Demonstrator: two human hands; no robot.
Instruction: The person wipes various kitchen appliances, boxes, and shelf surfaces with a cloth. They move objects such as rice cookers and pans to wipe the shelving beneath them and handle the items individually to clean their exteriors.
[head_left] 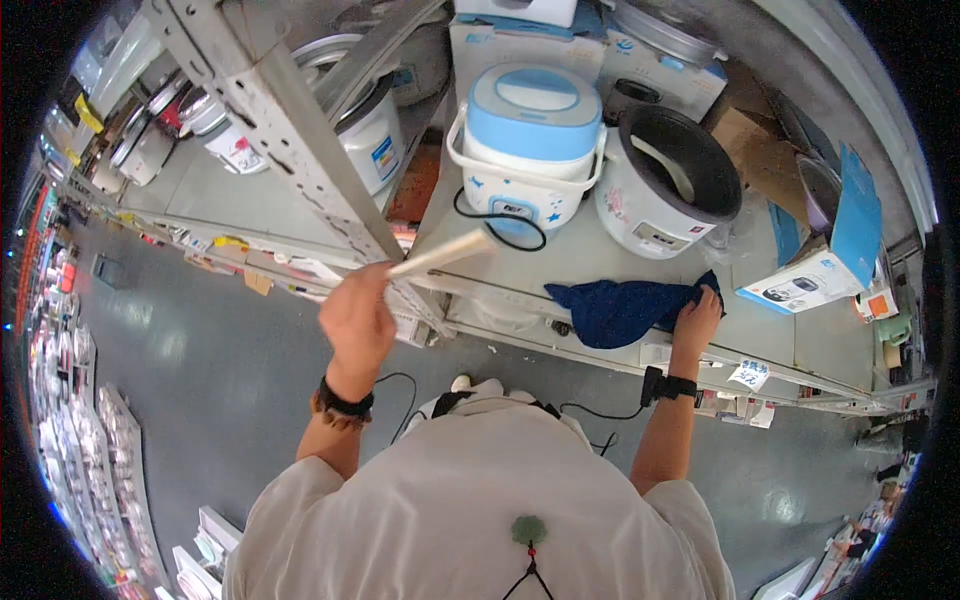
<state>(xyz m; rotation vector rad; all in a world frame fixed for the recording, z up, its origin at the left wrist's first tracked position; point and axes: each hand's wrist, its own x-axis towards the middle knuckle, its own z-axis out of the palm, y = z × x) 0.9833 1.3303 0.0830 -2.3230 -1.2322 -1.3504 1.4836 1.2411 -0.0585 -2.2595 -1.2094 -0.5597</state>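
Note:
My left hand (358, 318) is closed round one end of a pale, flat, stick-like piece (445, 255), blurred by motion. It points to the right over the shelf's front edge, and its exact kind does not show. At the front of the shelf, my right hand (698, 322) grips the right end of a dark blue cloth (620, 312), which drapes over the edge. Behind the cloth stands a white rice cooker (650, 215) without a lid. A white, curved rice paddle (665, 167) lies in its dark inner pot. Left of it is a blue-and-white lidded cooker (535, 130) with its handle lowered.
A perforated metal post (290, 140) rises beside my left hand. A black cord (500, 222) loops in front of the blue-and-white cooker. An opened carton (820, 265) stands at the shelf's right, with more boxes (665, 75) behind. Other cookers (375, 130) fill the shelving to the left.

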